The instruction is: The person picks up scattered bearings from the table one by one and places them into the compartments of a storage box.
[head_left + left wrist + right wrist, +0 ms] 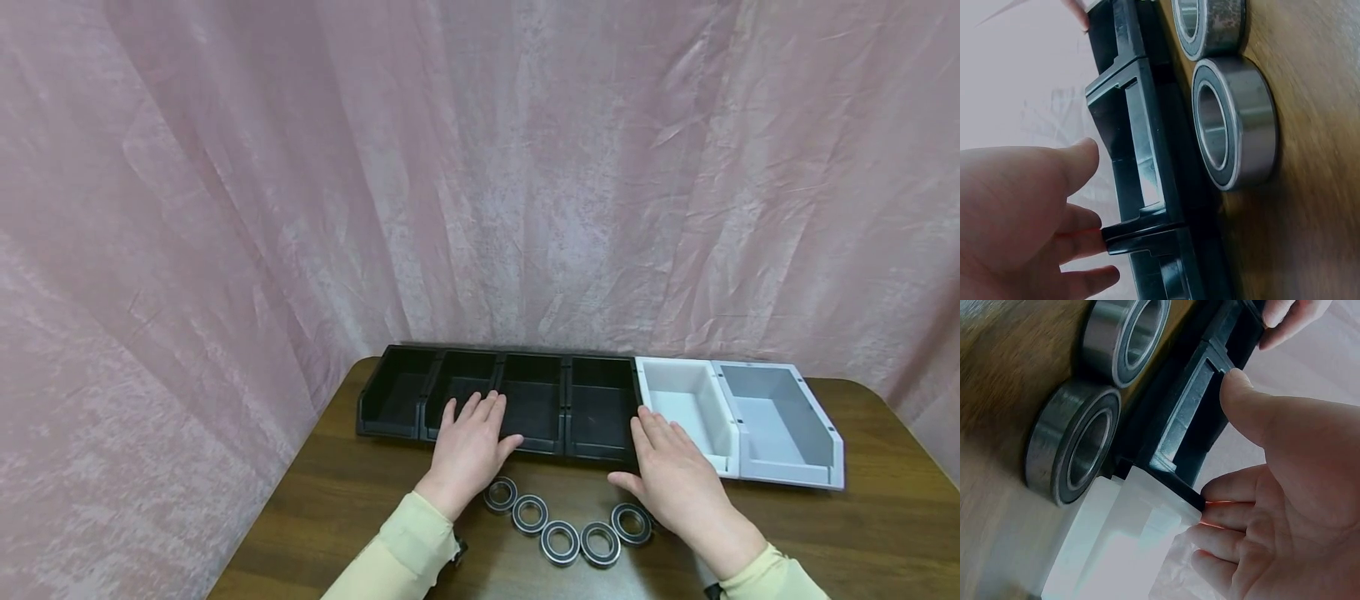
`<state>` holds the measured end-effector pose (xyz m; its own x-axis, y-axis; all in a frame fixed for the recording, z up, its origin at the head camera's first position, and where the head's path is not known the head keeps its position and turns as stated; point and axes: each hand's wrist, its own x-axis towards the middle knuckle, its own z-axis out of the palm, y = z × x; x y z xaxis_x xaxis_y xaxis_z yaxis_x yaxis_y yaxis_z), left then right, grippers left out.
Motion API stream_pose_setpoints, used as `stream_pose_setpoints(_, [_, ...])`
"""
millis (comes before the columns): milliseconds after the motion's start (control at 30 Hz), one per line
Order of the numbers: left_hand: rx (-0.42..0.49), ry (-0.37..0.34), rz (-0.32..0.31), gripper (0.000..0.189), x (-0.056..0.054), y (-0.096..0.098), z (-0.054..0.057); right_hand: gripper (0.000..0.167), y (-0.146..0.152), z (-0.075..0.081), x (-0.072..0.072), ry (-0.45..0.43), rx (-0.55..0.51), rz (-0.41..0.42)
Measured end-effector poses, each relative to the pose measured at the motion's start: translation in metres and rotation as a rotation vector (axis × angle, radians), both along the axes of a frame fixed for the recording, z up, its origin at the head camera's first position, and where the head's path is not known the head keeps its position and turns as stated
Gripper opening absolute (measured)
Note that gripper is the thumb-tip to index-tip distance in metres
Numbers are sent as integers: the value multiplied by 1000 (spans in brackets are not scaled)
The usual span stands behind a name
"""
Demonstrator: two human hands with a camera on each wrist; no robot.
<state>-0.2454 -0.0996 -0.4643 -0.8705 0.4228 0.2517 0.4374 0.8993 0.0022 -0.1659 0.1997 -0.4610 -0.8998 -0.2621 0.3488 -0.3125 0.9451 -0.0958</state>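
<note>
My left hand (467, 454) reaches over the row of black bins (600, 448) with fingers spread and straight, holding nothing. In the left wrist view its fingertips (1094, 278) come right at the divider between two black bins. My right hand (678, 479) lies with outstretched fingers where the last black bin meets the white bin (675, 362). In the right wrist view its fingertips (1210, 515) sit at that joint, thumb apart. Between the hands, several metal ball bearings (574, 543) lie flat in a curved line on the table. A bearing (1044, 459) shows close in the right wrist view.
A grey bin (795, 473) ends the row on the right, beside the white one. All bins stand along the back of the brown wooden table (300, 517). Behind them hangs a pink curtain (510, 183).
</note>
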Motion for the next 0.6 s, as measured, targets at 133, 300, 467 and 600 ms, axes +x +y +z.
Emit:
stream_pose_setpoints(133, [4, 0, 10, 72, 0, -4, 0, 86, -5, 1, -1, -9, -3, 5])
stream_pose_setpoints(300, [18, -9, 21, 72, 1, -8, -1, 87, -10, 1, -2, -28, -1, 4])
stream_pose_setpoints(467, [31, -9, 26, 72, 1, -11, -1, 88, -13, -2, -3, -32, -1, 3])
stream_pose_setpoints(600, [40, -1, 28, 72, 2, -12, -2, 89, -16, -3, -3, -35, 0, -1])
